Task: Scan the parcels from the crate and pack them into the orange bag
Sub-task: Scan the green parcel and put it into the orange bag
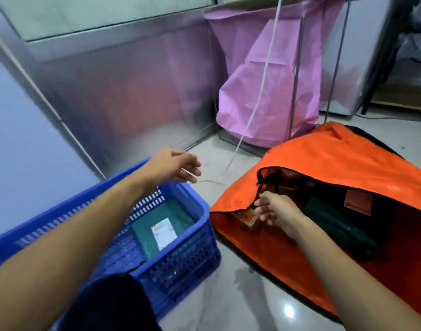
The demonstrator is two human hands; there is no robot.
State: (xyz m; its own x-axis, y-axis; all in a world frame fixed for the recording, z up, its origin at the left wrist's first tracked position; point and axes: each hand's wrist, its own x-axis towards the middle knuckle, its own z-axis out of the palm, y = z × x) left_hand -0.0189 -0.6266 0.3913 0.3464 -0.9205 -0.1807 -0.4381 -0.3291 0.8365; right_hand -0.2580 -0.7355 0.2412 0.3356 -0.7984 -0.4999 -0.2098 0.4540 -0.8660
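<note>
Glossy pale floor (231, 295), lower centre, bearing a blue perforated crate (185, 263) (lower left), an unzipped orange bag (324, 163) at right, and, upper centre, a pink sack (259, 87) in a wire frame (297, 68), with a white cord (252, 111) trailing down.

Nothing reads: the white label (163, 232) on the green parcel (180, 211) is blurred.

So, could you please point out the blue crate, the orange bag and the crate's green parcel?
blue crate (180, 271): head view, near wall.
orange bag (336, 163): head view, upper flap.
green parcel (178, 211): head view, bare wrapper.
</note>
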